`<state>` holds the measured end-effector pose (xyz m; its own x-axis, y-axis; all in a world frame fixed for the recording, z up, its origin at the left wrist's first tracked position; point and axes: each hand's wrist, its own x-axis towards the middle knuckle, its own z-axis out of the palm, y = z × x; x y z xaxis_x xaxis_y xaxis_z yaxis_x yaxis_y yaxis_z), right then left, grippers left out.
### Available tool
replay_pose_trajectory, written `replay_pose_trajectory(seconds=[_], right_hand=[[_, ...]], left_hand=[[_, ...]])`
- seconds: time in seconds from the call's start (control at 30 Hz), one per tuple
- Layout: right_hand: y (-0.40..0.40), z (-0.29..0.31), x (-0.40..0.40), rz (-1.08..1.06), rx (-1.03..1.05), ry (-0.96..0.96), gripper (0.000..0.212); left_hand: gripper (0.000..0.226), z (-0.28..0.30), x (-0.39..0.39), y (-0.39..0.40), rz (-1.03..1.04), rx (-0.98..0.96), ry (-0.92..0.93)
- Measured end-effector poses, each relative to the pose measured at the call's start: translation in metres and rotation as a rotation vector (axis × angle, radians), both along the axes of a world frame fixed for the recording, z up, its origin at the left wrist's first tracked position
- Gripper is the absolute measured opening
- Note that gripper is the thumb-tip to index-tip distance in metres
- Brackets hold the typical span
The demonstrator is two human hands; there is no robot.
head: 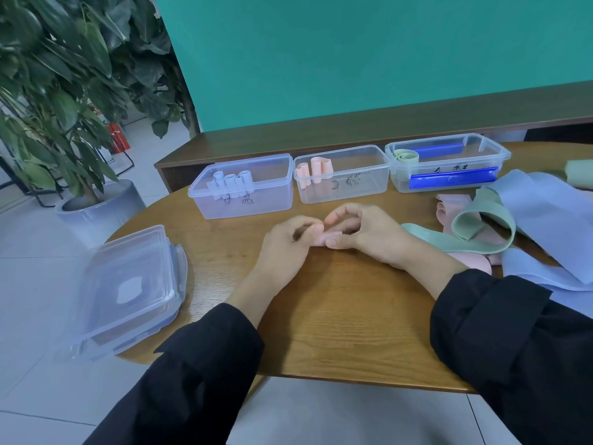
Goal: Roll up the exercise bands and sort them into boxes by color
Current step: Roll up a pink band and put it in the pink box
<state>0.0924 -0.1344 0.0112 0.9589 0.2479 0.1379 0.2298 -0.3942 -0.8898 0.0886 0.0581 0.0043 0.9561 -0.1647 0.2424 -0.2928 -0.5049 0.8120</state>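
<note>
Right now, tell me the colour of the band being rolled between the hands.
Pink. The band shows between the fingertips in the head view.

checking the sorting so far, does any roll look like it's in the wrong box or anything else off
Nothing stands out. Blue rolls sit in the left box, pink rolls in the middle box, a green roll in the right box.
</note>
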Motion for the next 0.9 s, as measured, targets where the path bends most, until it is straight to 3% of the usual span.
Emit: replay_pose_trajectory(seconds=[0.2,0.37,0.53,0.67,0.77,0.87,0.9], right_hand=[[0.001,0.001,-0.004,-0.009,0.101,0.003,0.032],[0.008,0.002,-0.011,-0.012,0.169,-0.116,0.028],[0.010,0.001,-0.013,-0.064,0.165,-0.220,0.031],[0.007,0.005,-0.015,-0.084,0.096,-0.271,0.031],[0.006,0.007,-0.015,-0.055,0.102,-0.215,0.036],[0.011,0.010,-0.017,-0.066,0.181,-0.058,0.061],[0.013,0.011,-0.018,-0.081,0.231,-0.014,0.059]], left_hand=[[0.014,-0.002,-0.001,0.004,-0.020,-0.146,0.040],[0.013,-0.001,-0.002,0.011,-0.039,-0.447,0.108],[0.018,0.000,0.000,0.010,-0.085,-0.650,0.216],[0.024,0.003,-0.001,0.008,-0.101,-0.704,0.281],[0.021,0.001,-0.002,0.006,-0.071,-0.656,0.208],[0.021,0.003,-0.007,0.004,-0.059,-0.663,0.146],[0.022,0.004,-0.009,0.003,-0.065,-0.663,0.132]])
